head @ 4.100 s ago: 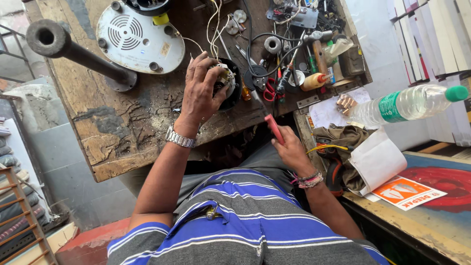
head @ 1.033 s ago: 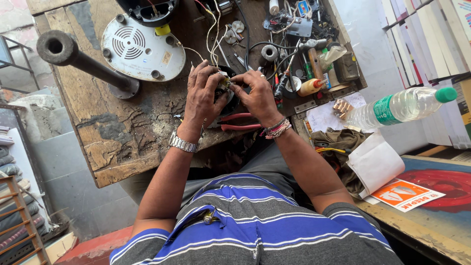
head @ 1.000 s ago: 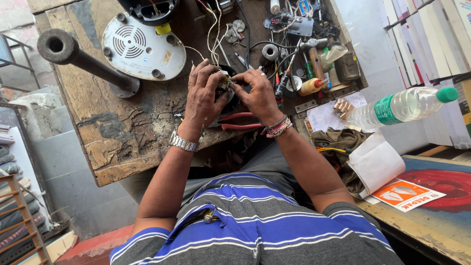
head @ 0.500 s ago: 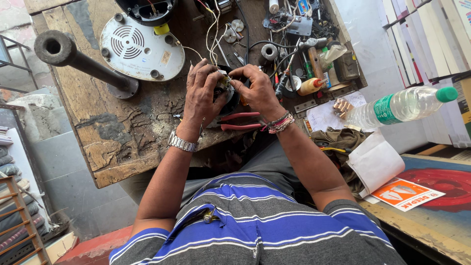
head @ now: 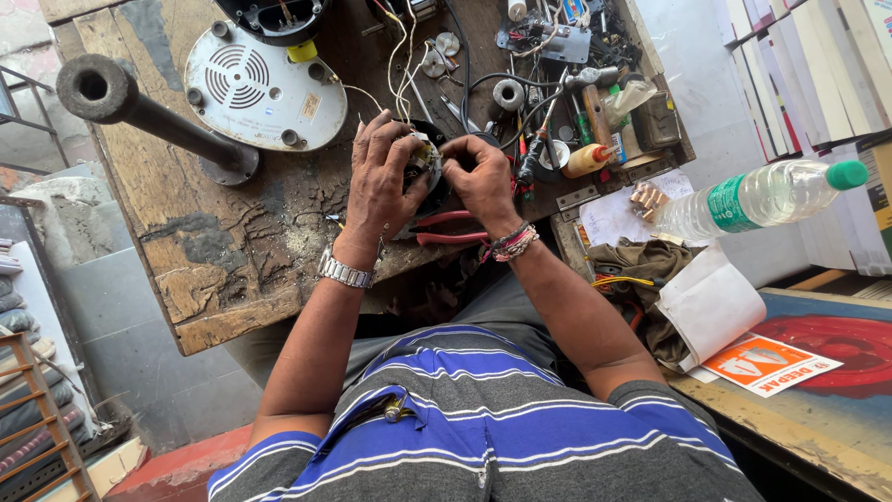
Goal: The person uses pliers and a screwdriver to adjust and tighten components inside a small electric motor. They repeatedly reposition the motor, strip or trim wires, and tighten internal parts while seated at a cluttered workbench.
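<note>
Left hand: the left hand [head: 386, 181] is wrapping its fingers around a small dark round electrical part [head: 423, 167], gripping its left side and steadying it just above the bench [head: 232, 251].
Right hand: the right hand [head: 483, 177] is pinching at the top of the same part with thumb and forefinger pressed together, seemingly on a wire end, though what sits between the fingertips is too small to tell.
Where the part is: it is sitting between both hands, near the middle of the bench, toward its near edge.
Handling: it is looking light and rigid, with thin wires [head: 400, 56] trailing toward the far edge; judging by that, the body is the place to grip, since the wires and terminals are likely fragile.
Beside the hands: red-handled pliers [head: 446, 228] are lying just under the right wrist.
Far left: a white round vented cover [head: 265, 88] and a dark pipe [head: 139, 107] are resting on the bench.
Right edge: a plastic bottle [head: 762, 195] is lying on its side.
</note>
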The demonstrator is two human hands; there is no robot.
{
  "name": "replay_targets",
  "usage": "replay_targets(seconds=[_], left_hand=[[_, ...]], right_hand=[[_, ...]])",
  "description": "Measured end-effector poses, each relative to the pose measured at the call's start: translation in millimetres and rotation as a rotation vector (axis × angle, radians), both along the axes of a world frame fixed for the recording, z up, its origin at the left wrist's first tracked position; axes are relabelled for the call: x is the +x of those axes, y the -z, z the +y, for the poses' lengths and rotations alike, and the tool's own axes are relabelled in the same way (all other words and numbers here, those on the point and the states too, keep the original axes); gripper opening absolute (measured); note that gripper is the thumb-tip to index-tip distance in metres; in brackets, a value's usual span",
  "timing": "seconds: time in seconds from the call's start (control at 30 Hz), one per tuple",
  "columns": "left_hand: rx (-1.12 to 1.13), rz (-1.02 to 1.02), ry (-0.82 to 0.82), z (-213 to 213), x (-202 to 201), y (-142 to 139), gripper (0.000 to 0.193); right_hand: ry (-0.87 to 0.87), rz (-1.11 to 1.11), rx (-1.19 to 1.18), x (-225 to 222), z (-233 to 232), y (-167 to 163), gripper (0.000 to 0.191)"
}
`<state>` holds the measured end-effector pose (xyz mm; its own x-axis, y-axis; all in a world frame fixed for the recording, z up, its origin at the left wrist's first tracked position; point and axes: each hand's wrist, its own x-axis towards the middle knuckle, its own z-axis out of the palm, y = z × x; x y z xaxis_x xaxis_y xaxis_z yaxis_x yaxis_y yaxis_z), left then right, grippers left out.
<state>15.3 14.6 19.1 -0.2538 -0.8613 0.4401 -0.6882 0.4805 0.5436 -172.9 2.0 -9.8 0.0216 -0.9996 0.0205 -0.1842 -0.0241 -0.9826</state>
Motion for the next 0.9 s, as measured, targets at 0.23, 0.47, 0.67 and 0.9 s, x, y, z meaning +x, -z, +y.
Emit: replay_targets(seconds=[0.23, 0.47, 0.67, 0.9], left_hand=[[0.015, 0.012, 0.006, -0.8, 0.8, 1.6, 0.048], [0.016, -0.001, -0.002, -0.7, 0.7, 2.3, 0.047], [0.003, 0.0, 0.006, -0.5, -0.6, 2.5, 0.046], [-0.011, 0.005, 0.013, 0.6, -0.4, -2.4, 0.043]], right_hand=[[-0.105, -0.024, -0.082, -13.0, 11.1, -19.5, 0.028], [-0.122, 0.177, -0.224, -4.0, 6.8, -33.0, 0.023], [-0.065, 0.229, -0.149, -1.9, 3.6, -29.7, 0.019], [-0.062, 0.514, -0.516, -5.6, 0.4, -30.4, 0.017]])
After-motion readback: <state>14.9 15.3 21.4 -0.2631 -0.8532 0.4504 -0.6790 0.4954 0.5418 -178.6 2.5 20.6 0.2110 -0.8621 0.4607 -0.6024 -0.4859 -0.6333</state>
